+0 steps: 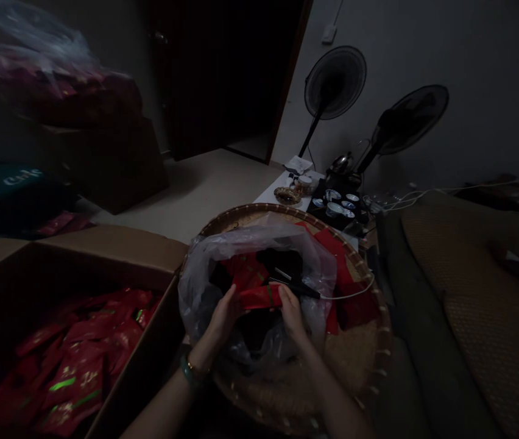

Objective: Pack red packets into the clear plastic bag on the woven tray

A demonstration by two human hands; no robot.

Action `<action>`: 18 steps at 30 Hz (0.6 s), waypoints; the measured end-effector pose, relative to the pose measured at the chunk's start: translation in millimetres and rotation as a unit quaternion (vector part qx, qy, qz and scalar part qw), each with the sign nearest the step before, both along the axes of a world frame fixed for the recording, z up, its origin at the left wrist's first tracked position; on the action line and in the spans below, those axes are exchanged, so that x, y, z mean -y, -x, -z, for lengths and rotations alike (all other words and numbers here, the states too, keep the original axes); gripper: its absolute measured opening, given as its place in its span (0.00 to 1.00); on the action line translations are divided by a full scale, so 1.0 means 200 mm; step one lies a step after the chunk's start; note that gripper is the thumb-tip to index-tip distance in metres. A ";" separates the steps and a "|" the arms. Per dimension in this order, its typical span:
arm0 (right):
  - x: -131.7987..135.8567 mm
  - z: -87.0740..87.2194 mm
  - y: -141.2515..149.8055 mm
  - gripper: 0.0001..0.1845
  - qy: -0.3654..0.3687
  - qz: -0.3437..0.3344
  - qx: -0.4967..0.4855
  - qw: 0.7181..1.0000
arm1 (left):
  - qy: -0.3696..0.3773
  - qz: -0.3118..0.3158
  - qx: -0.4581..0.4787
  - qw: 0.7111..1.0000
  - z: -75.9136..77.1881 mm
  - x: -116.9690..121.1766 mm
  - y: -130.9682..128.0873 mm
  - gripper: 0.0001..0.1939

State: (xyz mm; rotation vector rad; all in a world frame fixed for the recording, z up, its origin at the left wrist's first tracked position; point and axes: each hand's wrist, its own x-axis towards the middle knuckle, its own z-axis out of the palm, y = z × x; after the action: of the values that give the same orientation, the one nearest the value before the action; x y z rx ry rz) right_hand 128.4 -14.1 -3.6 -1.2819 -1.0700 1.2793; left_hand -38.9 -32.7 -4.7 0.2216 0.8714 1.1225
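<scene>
Between my two hands is a small red packet with a green stripe [259, 297]. My left hand [225, 310] grips its left end, and my right hand [290, 308] pinches the right end. Just behind the packet a black handheld tool with a white cord [303, 288] lies across the opening of a clear plastic bag [195, 268]. Another red packet [247, 268] shows inside that bag, near dark contents I cannot make out. The bag sits on a round woven bamboo tray [355, 356]. Flat red pouches [339, 256] lie on the tray's right side.
At left stands an open cardboard box [150, 247] holding many red packets [81, 360]. Behind it, a plastic bag of red packets [67, 85] rests on another box [108, 158]. Teacups [334, 209] and two standing fans [335, 82] are beyond the tray. A couch [483, 292] is at right.
</scene>
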 end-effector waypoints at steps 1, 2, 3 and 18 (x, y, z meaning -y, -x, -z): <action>0.00 0.00 0.00 0.22 -0.003 -0.002 0.003 1.000 | 0.001 0.004 0.006 1.000 0.00 0.00 0.00 0.19; 0.00 -0.01 0.00 0.22 -0.005 -0.004 0.007 1.000 | 0.001 0.008 0.011 1.000 0.00 0.00 0.00 0.19; 0.00 -0.01 0.00 0.22 -0.007 -0.004 0.009 1.000 | 0.000 0.010 0.016 1.000 0.00 0.00 0.00 0.19; -0.01 0.03 -0.01 0.21 -0.077 0.001 0.071 0.995 | 0.000 0.024 0.024 0.999 -0.01 0.01 -0.01 0.15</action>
State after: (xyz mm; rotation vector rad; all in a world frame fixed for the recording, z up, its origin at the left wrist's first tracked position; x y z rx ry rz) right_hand 131.4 -12.5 -8.6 -1.2706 -1.2414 1.0942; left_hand -37.2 -33.7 -1.7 0.2149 0.8199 1.0786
